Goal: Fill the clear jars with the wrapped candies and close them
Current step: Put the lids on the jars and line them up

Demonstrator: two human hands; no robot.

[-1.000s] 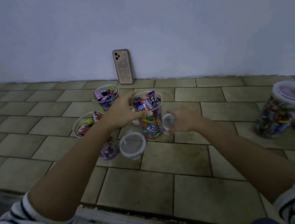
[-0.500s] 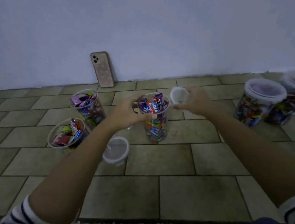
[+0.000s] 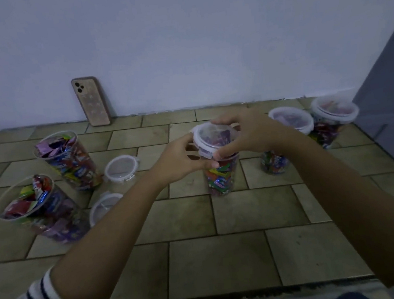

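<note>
A clear jar (image 3: pixel 221 178) full of wrapped candies stands on the tiled floor at the centre. A clear lid (image 3: pixel 211 135) sits on its mouth. My left hand (image 3: pixel 180 161) grips the jar just under the rim. My right hand (image 3: pixel 245 131) holds the lid from the right, thumb on its front clip. Two open jars of candies, one (image 3: pixel 69 159) farther and one (image 3: pixel 38 211) nearer, stand at the left. Two loose lids, the farther (image 3: pixel 121 169) and the nearer (image 3: pixel 104 206), lie between them and the centre jar.
Two lidded jars of candies, one (image 3: pixel 291 123) partly behind my right arm and one (image 3: pixel 334 114) beyond it, stand at the right by the wall. A phone (image 3: pixel 91 101) leans against the wall. A grey panel (image 3: pixel 391 92) rises at the far right.
My right hand has carried the lid from beside the jar onto its mouth. My left hand stays on the jar. The view has shifted so the jars sit further right.
</note>
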